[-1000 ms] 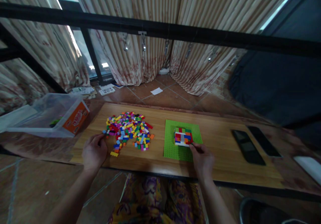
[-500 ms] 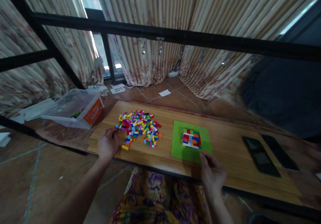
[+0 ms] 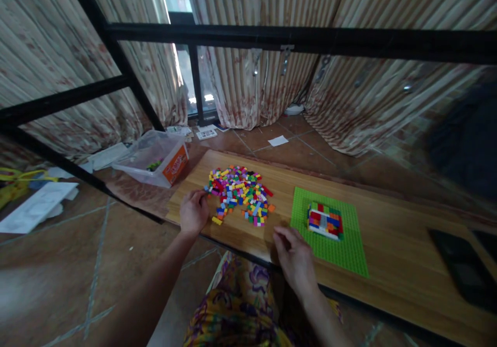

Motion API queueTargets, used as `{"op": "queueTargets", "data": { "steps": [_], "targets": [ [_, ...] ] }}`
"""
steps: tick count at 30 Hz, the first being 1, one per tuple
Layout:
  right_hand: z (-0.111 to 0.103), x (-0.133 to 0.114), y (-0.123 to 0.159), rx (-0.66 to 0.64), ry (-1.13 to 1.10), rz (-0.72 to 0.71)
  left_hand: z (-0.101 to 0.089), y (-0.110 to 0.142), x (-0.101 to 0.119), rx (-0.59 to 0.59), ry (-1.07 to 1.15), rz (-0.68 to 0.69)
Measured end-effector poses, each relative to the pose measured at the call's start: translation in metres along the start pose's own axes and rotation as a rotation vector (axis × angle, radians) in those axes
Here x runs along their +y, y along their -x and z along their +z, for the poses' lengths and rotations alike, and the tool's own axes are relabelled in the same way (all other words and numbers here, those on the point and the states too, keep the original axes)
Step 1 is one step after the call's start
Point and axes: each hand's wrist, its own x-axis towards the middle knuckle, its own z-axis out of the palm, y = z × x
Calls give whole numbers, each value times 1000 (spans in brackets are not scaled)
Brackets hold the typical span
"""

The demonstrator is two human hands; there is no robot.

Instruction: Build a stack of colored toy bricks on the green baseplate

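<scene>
Colourful toy building bricks [image 3: 238, 191] lie in a loose pile on the wooden table [image 3: 252, 243]. At the pile's left edge is my left hand [image 3: 194, 211], its fingers pinched together beside a small blue brick [image 3: 206, 188]; whether they grip it is unclear. My right hand [image 3: 295, 256] hovers over the table between the pile and a green baseplate [image 3: 330, 251]. Its thumb and fingers are curled in, and anything inside them is hidden. On the baseplate sits a low block of bricks [image 3: 325, 221] in red, white, blue, orange and green, with a white front edge.
A clear plastic box [image 3: 155, 158] with an orange label and some green pieces stands on the floor beyond the table's left end. Dark phone-like slabs [image 3: 462, 266] lie at the table's right. A black metal frame [image 3: 272, 39] crosses behind, before striped curtains [image 3: 248, 88].
My right hand has moved left, from the baseplate's front corner towards the pile. My left hand stays by the pile's edge. The view has turned left.
</scene>
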Motion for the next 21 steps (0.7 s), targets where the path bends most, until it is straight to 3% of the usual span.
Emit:
{"op": "queueTargets", "data": {
  "steps": [4, 9, 14, 21],
  "targets": [
    [10, -5, -12, -42, 103, -70, 1, 1, -2, 3, 5, -6],
    [14, 0, -35, 32, 241, -80, 3, 1, -4, 8, 2, -5],
    [17, 2, -62, -29, 377, -76, 6, 1, -8, 12, -1, 2],
    [21, 5, -70, -70, 383, -91, 4, 1, -7, 4, 20, -17]
  ]
}}
